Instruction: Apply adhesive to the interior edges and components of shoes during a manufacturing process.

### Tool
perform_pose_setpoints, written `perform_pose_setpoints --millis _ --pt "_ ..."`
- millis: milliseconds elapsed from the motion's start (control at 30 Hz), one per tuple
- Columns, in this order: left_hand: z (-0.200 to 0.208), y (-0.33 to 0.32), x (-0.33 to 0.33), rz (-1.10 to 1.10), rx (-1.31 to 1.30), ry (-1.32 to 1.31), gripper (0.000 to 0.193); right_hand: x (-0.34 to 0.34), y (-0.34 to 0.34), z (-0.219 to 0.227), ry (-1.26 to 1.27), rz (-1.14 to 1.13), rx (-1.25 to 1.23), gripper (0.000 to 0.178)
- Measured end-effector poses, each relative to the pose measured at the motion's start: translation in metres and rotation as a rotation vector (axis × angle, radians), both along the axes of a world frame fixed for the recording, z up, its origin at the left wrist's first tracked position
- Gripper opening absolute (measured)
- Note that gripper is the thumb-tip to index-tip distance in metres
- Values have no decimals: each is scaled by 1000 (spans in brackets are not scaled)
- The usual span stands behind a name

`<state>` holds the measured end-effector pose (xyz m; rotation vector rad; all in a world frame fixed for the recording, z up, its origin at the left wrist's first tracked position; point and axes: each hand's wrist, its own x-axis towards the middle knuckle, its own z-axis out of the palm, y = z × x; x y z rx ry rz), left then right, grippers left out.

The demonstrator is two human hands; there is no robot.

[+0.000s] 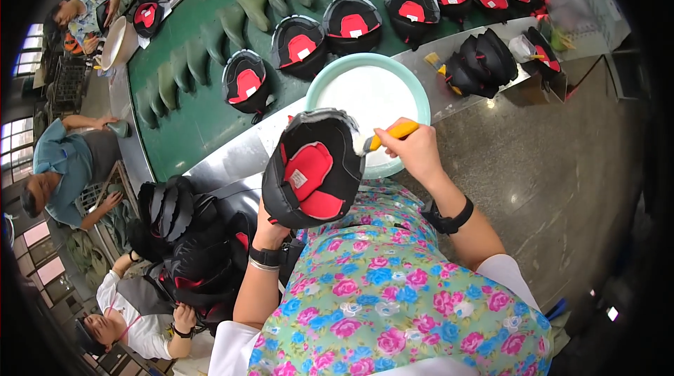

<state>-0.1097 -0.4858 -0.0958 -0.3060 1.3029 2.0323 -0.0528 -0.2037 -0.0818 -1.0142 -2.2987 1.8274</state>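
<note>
My left hand (pixel 268 231) grips a black shoe upper (pixel 310 169) with a red lining from below, its opening facing me. A white coating shows along the upper's top edge. In my right hand (pixel 419 154) is a paintbrush (pixel 394 133) with a yellow handle, its white-covered bristles against the upper's right edge. Just beyond both hands, a pale green basin (pixel 423 88) holds white liquid (pixel 372 88). The upper overlaps the basin's near left rim in view. My left fingers are mostly hidden behind the upper.
A green conveyor belt (pixel 186 127) carries several shoe uppers (pixel 352 25) and rows of green shoe lasts (pixel 232 25). Black uppers lie heaped (pixel 200 256) at left; more (pixel 484 60) sit right of the basin, beside another brush (pixel 435 63). Co-workers (pixel 67 165) are along the left.
</note>
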Motion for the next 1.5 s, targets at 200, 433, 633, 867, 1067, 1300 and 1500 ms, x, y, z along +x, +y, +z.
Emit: perform_pose_setpoints --millis 200,433,633,867,1067,1300,1500 --pt "-2 -22 -7 38 -28 190 57 -5 -33 43 5 116 -195 27" --pt "-10 -47 -7 103 -8 246 61 -15 -44 62 63 401 -335 15" --pt "3 -48 -1 424 48 12 40 -51 -33 34 129 418 -19 17" --pt "4 -106 -10 53 121 -539 31 -103 -77 86 377 732 45 12" --pt "-5 -88 12 106 159 -78 28 -145 -163 91 631 1249 -181 15" --pt "1 -112 -2 -62 323 -695 19 -146 -148 58 479 1024 98 17" --pt "-7 -112 -9 142 167 -607 15 -143 -122 69 -9 825 224 27"
